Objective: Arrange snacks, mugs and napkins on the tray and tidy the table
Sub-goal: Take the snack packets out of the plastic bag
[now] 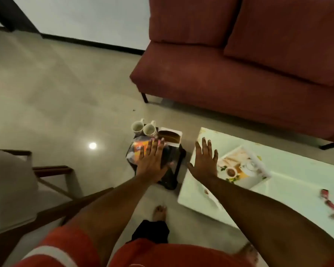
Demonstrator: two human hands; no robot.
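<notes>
1. At far left stood a wooden armchair (27, 182) with a pale cushion, clear of the work.
2. A dark low stand (174, 170) on the floor carried 2 white mugs (144, 128) at its far edge, a white box (171, 136) beside them and a bright snack packet (141, 149) nearer the person.
3. The left hand (151, 162) hovered flat over that packet, fingers spread wide, gripping nothing.
4. The right hand (204, 162) was likewise open and empty, over the near corner of the white table (297, 182).
5. The printed tray (243, 168) lay on the table just right of that hand, apparently unloaded.
6. Red wrappers (330, 201) lay loose near the table's right edge.
7. Judged from this, loading had not begun; carrying the mugs 1 at a time by their handles, upright, would suit best.
</notes>
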